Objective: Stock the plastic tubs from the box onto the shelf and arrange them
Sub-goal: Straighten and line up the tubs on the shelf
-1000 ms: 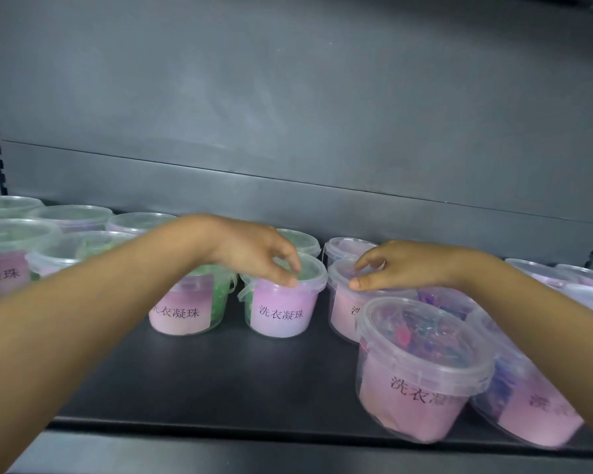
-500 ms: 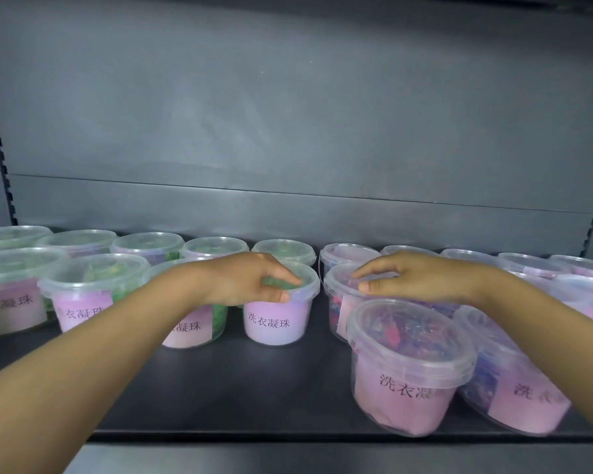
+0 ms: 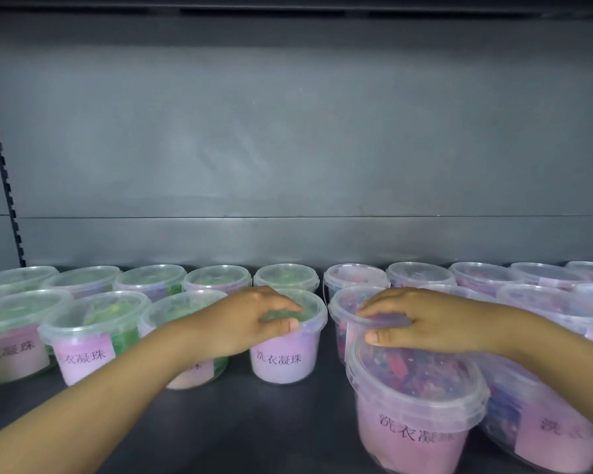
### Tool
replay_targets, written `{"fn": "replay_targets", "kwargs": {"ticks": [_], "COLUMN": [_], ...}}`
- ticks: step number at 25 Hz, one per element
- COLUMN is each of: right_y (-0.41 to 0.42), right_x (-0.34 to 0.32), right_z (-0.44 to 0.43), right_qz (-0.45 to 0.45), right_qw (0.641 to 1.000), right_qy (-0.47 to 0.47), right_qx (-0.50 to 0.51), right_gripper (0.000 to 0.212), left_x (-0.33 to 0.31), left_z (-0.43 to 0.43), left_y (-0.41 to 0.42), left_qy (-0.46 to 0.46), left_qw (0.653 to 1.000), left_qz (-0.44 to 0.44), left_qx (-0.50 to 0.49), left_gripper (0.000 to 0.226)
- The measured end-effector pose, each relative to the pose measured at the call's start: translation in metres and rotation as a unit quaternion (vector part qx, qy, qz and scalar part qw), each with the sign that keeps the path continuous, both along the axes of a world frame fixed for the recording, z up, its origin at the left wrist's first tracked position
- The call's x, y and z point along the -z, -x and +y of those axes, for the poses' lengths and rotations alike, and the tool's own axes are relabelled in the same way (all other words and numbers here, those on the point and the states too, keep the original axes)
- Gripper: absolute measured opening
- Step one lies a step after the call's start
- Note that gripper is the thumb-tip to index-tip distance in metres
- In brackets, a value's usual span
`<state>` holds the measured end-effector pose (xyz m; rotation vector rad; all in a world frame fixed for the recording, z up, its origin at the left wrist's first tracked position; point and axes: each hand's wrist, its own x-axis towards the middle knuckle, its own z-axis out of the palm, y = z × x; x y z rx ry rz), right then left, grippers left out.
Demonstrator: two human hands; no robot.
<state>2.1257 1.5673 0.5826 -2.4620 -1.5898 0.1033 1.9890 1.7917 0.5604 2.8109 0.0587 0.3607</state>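
Shelf: dark grey metal shelf (image 3: pixel 281 425), carrying every tub; its front edge is cut off at the bottom of the view.
Left hand: left hand (image 3: pixel 254 323) lies on the green tub (image 3: pixel 281 360), with fingers curled over the lid and the thumb on the near rim, gripping it.
Green tub: upright in the second row, mid-shelf, with its pale purple printed label facing forward.
Right hand: right hand (image 3: pixel 425 323) is clamped on the purple tub (image 3: pixel 341 309), fingers over the lid and thumb at the near rim.
Purple tub: second row, just right of the green tub with a narrow gap between them.
In the way: front tub (image 3: pixel 415 415) stands directly before the purple tub and hides its lower wall and label.
Neighbours: back row (image 3: pixel 220 278) stands along the back panel (image 3: pixel 288 148), with green fills to the left and purple to the right. The forearm-covered tub (image 3: pixel 185 309) shows only part of its label.
Cut off: right-hand tub (image 3: pixel 555 436) is crossed by the right forearm and the frame edge. The leftmost tubs are clipped.
Fixture: slotted upright (image 3: pixel 0 148) at the left.
Unclear: the front tub is blurred, and I cannot tell whether the right thumb touches its lid.
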Motion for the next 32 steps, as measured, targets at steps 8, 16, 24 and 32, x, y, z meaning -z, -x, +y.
{"fn": "replay_targets", "kwargs": {"ticks": [8,16,24,32], "right_y": [-0.082,-0.121,-0.124,-0.119], "right_x": [-0.044,-0.023,-0.02,-0.018], "right_z": [0.051,0.089,0.1,0.098], "right_qz": [0.001,-0.037,-0.049,-0.048], "right_qw": [0.997,0.988,0.99,0.989], "right_qy": [-0.061,0.128,0.104,0.086], "right_qx": [0.053,0.079,0.084,0.114], "right_gripper": [0.027,0.046,0.045,0.048], "left_x": [-0.045,-0.024,-0.031,-0.035], "left_z": [0.029,0.042,0.062,0.058], "left_y": [-0.074,-0.121,-0.116,-0.116], "left_qy": [-0.018,-0.099,0.044,0.072], "left_qw": [0.988,0.98,0.978,0.98], "left_qz": [-0.088,0.13,0.195,0.171], "left_qx": [-0.123,-0.116,-0.052,-0.07], "left_gripper": [0.027,0.052,0.047,0.033]}}
